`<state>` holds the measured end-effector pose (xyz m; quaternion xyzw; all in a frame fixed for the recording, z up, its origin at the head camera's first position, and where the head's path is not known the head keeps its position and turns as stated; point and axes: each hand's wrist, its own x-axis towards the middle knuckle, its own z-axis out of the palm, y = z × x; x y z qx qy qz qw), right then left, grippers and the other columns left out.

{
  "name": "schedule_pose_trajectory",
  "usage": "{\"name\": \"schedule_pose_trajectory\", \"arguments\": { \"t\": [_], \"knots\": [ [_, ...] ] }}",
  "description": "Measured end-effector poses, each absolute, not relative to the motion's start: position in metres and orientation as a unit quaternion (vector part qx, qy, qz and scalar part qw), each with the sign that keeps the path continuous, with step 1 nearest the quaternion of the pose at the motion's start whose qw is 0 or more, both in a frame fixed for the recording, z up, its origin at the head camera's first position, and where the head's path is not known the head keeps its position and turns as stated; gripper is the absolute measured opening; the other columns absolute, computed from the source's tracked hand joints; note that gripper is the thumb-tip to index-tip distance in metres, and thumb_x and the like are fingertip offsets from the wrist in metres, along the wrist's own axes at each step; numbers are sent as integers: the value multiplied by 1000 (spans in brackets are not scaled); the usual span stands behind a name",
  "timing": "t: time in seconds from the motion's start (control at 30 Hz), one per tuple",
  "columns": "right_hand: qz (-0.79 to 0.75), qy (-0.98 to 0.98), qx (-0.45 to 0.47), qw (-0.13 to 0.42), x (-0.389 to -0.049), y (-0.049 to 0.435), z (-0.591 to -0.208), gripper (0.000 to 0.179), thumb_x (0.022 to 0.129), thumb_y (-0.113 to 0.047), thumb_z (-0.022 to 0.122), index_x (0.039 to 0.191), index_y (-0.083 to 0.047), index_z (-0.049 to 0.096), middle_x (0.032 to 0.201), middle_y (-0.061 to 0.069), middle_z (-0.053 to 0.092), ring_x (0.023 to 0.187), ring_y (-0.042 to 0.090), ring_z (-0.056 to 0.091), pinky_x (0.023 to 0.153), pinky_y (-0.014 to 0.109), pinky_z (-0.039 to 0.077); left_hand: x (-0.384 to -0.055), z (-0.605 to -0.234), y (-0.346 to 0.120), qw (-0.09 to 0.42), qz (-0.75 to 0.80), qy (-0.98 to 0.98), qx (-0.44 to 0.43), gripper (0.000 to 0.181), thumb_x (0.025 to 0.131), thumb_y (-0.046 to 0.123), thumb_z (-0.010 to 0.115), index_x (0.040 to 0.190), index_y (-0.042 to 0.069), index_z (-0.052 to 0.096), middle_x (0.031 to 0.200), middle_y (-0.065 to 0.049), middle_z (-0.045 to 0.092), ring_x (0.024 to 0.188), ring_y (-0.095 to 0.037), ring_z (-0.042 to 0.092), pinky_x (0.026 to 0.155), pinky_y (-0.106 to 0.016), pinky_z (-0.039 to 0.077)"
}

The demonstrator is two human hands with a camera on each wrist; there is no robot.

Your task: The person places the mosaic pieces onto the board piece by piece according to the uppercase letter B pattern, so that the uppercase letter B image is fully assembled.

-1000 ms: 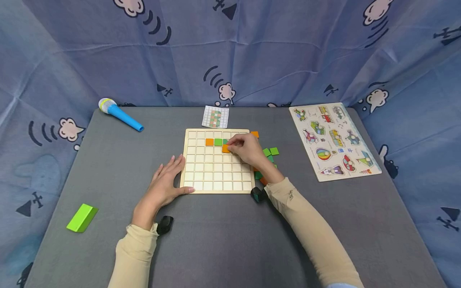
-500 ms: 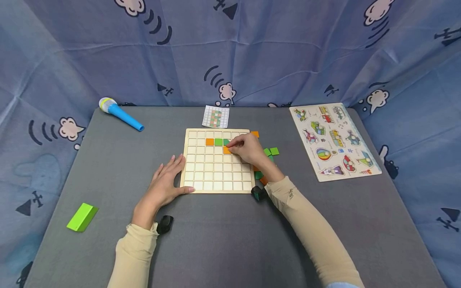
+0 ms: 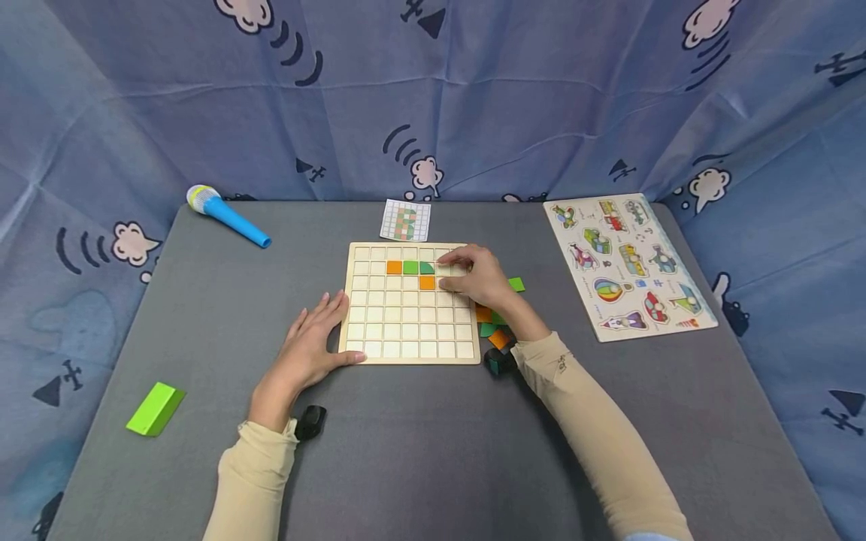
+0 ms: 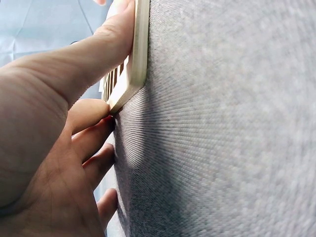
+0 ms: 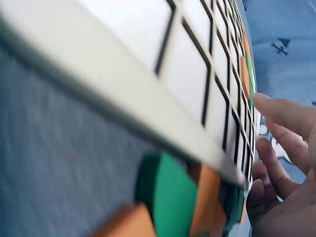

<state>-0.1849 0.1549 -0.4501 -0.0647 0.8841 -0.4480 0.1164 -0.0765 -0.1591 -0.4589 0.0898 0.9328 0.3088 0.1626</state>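
Note:
A pale wooden grid board (image 3: 392, 330) lies on the grey table. One row bears an orange square tile (image 3: 394, 267), a light green square tile (image 3: 410, 267) and a dark green tile with a rounded corner (image 3: 426, 267). Just below the dark green one sits another orange tile (image 3: 427, 282). My left hand (image 3: 307, 346) rests at the board's near left corner, thumb on the front edge and fingers spread along the side. Over the board's right part is my right hand (image 3: 476, 278), thumb and index finger apart, with nothing seen between them.
Loose orange and green tiles (image 3: 499, 338) lie beside the board's right edge, partly under the right wrist. Behind the board is a patterned card (image 3: 405, 220). A blue toy microphone (image 3: 230, 218), a green block (image 3: 155, 409) and a picture puzzle board (image 3: 629, 267) stand farther out.
My right thumb and index finger have let go of the lower orange tile, which now sits in its cell. That hand has shifted right and spread its fingers. The left hand stays put.

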Motion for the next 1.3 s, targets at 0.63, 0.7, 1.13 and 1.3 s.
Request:
{"name": "schedule_pose_trajectory", "arguments": {
  "t": [0.63, 0.7, 1.13, 1.3],
  "knots": [
    [-406, 901, -43, 149, -192, 208, -452, 73, 89, -5, 85, 155, -13, 54, 166, 20, 32, 146, 44, 37, 121, 61, 37, -76, -459, -159, 157, 305, 935, 92, 105, 91, 35, 85, 170, 7, 22, 178, -13, 17, 167, -35, 11, 134, -59, 4],
    [-408, 900, -38, 149, -190, 213, -453, 69, 90, -3, 84, 152, -11, 55, 161, 21, 35, 143, 43, 39, 120, 60, 38, -76, -460, -159, 155, 304, 935, 92, 105, 91, 35, 85, 170, 7, 22, 178, -13, 17, 167, -35, 11, 134, -59, 4],
    [-391, 906, -64, 149, -187, 219, -455, 46, 98, -7, 76, 142, -1, 65, 139, 25, 55, 126, 42, 49, 112, 56, 43, -77, -460, -160, 156, 303, 935, 97, 104, 92, 36, 84, 170, 7, 22, 178, -14, 16, 167, -36, 10, 134, -60, 4],
    [-407, 900, -62, 140, -188, 218, -456, 34, 98, -2, 74, 131, 1, 64, 130, 24, 61, 114, 38, 54, 101, 49, 48, -77, -459, -159, 157, 303, 935, 96, 104, 92, 35, 84, 170, 7, 22, 178, -13, 16, 167, -36, 11, 134, -60, 4]
  ]
}}
